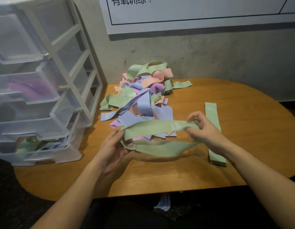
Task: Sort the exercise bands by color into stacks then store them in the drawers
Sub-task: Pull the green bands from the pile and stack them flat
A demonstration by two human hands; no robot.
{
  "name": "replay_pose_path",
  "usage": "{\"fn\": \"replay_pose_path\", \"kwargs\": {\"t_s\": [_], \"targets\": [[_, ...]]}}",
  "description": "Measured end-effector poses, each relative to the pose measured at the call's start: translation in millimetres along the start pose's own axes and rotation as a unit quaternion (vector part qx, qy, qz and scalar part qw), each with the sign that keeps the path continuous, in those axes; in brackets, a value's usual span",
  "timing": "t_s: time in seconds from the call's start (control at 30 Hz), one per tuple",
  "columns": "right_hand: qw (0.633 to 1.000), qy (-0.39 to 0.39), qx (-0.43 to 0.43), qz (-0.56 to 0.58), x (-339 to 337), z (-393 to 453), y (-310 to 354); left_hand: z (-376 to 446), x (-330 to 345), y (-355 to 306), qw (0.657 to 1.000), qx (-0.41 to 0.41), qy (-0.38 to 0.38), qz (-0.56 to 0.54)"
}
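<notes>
The green band (157,128) is held above the near part of the wooden table (242,146), in front of the mixed pile of bands (140,96). The left hand (113,146) grips its left end, with the fingers curled round the fabric where the loop turns back. The right hand (204,128) pinches its right end between the thumb and the bent fingers. The band is a loop pulled out between the two hands, so its long axis runs left to right, almost level; the upper strip is stretched quite flat, and the lower strip sags toward the table. Just beside the right hand, partly under it, lies a stack of green bands (215,134) flat on the table, with its long axis running from far to near. The pile holds green, blue, pink and purple bands, tangled together. On the left stands a clear plastic drawer unit (36,100) with bands seen inside some drawers.
</notes>
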State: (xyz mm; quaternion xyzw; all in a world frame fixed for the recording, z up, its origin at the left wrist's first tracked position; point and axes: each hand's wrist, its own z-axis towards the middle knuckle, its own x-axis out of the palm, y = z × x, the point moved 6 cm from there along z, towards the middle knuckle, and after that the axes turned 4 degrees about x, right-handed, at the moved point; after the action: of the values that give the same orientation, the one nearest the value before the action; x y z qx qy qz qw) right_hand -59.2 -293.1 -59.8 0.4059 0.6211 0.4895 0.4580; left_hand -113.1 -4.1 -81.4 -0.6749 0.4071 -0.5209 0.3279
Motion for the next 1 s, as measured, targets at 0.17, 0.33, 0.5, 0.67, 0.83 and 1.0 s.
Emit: {"fn": "replay_pose_path", "kwargs": {"t_s": [0.17,0.33,0.5,0.67,0.83,1.0], "targets": [[0.996,-0.066,-0.041,0.04,-8,3,1,3,15,2,0.996,0.011,0.02,-0.085],[0.961,-0.086,-0.048,0.259,-9,8,10,-3,24,12,0.993,-0.064,0.1,-0.001],[0.903,-0.103,-0.014,0.417,-14,9,13,-1,18,23,0.976,-0.089,0.124,0.155],[0.875,-0.112,0.007,0.47,-12,9,14,1,11,25,0.955,-0.055,0.07,0.281],[0.888,-0.117,-0.014,0.445,-15,8,17,6,4,13,0.951,0.005,-0.007,0.308],[0.942,-0.124,-0.038,0.309,-25,10,11,5,-1,16,0.998,-0.051,0.004,0.046]]}}
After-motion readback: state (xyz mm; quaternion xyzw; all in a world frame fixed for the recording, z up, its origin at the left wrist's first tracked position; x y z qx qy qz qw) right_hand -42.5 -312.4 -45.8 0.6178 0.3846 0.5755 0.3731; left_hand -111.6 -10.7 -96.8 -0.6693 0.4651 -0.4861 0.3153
